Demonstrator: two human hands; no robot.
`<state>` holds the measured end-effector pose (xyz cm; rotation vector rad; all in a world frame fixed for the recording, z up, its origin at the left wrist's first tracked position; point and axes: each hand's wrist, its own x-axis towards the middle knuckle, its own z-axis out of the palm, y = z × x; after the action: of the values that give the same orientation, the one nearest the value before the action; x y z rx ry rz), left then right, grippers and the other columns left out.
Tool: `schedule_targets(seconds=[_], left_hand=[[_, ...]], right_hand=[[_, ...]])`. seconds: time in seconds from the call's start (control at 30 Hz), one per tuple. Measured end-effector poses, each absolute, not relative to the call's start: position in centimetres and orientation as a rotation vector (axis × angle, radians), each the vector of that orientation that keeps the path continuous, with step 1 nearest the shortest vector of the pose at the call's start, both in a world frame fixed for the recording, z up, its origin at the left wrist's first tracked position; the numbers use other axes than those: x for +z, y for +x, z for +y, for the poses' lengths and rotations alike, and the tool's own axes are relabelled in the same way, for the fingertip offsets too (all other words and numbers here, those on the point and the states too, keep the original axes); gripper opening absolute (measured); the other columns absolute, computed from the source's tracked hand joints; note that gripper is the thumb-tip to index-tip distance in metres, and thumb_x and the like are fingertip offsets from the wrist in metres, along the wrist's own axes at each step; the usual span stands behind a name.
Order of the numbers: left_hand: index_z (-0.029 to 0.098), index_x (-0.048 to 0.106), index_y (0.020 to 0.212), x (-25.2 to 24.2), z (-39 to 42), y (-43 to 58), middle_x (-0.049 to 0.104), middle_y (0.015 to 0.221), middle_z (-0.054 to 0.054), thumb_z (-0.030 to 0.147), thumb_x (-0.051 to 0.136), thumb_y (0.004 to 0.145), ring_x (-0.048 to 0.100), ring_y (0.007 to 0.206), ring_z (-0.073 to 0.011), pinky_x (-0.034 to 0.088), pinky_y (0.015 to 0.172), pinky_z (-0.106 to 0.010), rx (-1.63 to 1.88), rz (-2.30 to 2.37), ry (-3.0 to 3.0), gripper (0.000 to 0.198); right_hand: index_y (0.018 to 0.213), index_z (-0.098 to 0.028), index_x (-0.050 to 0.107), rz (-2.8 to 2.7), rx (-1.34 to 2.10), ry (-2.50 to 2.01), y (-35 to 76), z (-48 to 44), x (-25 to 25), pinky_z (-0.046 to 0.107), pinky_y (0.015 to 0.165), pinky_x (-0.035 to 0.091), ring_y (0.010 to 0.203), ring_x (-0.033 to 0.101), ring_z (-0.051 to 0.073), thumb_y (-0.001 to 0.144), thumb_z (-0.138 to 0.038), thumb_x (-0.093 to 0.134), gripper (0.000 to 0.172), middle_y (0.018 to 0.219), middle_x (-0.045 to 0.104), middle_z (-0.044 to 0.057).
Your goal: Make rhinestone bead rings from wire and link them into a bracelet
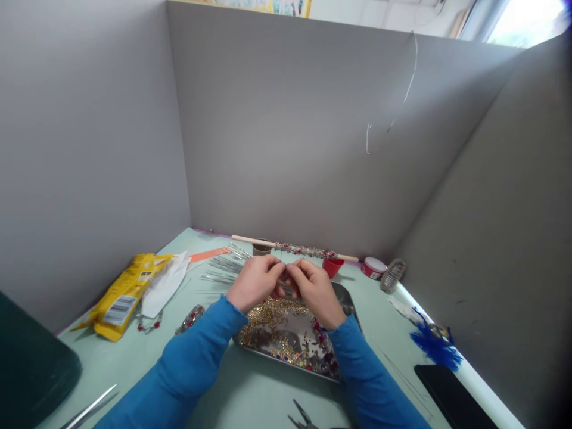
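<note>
My left hand [258, 279] and my right hand [313, 289] meet above a metal tray [286, 370], thumbs and fingertips pinched close together. Whatever they pinch is too small to make out; a faint thin line rises by the left fingertips. Gold beads [268, 316] cover much of the tray's left part, and red and purple beads [322, 335] lie along its right side. Behind my hands, a wooden stick [250, 240] wrapped with beaded strands [304, 250] rests across a dark cup and a red cup [333, 266]. A bundle of silvery wires [221, 268] lies left of the tray.
Pliers [304, 415] lie at the front edge, scissors [92, 408] at front left. A yellow packet [127, 295], white tissue [166, 286] and beaded pieces [190, 320] sit left. On the right are a tape roll [374, 268], blue fringe [435, 344] and black phone-like slab [453, 396]. Grey partitions [286, 131] enclose the table.
</note>
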<state>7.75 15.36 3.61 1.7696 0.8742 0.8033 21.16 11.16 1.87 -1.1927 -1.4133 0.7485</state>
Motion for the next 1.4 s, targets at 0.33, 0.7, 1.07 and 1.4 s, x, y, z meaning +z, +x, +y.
schedule_targets(seconds=[0.33,0.7,1.07,1.4], left_hand=[[0.018,0.045,0.066,4.3,14.7,7.8,0.058,0.055,0.001,0.032,0.040,0.086,0.056,0.039,-0.0107,0.044,0.039,-0.022,0.718,0.796,1.697,0.024],[0.014,0.050,0.076,5.1,13.8,8.0,0.060,0.066,0.000,0.034,0.046,0.086,0.055,0.040,-0.0070,0.037,0.039,-0.017,0.642,0.579,1.416,0.022],[0.014,0.059,0.069,5.8,13.7,6.5,0.061,0.056,-0.001,0.033,0.052,0.082,0.055,0.040,-0.0084,0.039,0.039,-0.018,0.296,0.311,1.346,0.024],[0.014,0.062,0.068,6.1,13.3,6.2,0.066,0.057,-0.004,0.025,0.058,0.077,0.056,0.038,-0.0090,0.037,0.036,-0.018,0.199,0.272,1.376,0.015]], right_hand=[[0.084,-0.020,0.055,-1.371,0.834,-1.113,21.6,10.8,2.9,0.021,0.042,0.035,0.045,0.047,0.009,0.083,-0.040,0.051,0.020,0.064,0.055,-0.004],[0.073,-0.019,0.057,-1.279,0.802,-1.027,22.1,10.8,3.0,0.022,0.047,0.034,0.047,0.044,0.009,0.081,-0.037,0.056,0.020,0.055,0.050,-0.005],[0.093,-0.024,0.063,-1.379,1.310,-0.793,23.1,9.6,3.7,0.022,0.049,0.035,0.049,0.043,0.008,0.065,-0.019,0.058,0.028,0.061,0.052,-0.005],[0.076,-0.023,0.063,-1.382,1.423,-0.653,23.3,9.4,3.6,0.022,0.046,0.035,0.050,0.045,0.009,0.057,-0.015,0.065,0.020,0.069,0.053,-0.004]])
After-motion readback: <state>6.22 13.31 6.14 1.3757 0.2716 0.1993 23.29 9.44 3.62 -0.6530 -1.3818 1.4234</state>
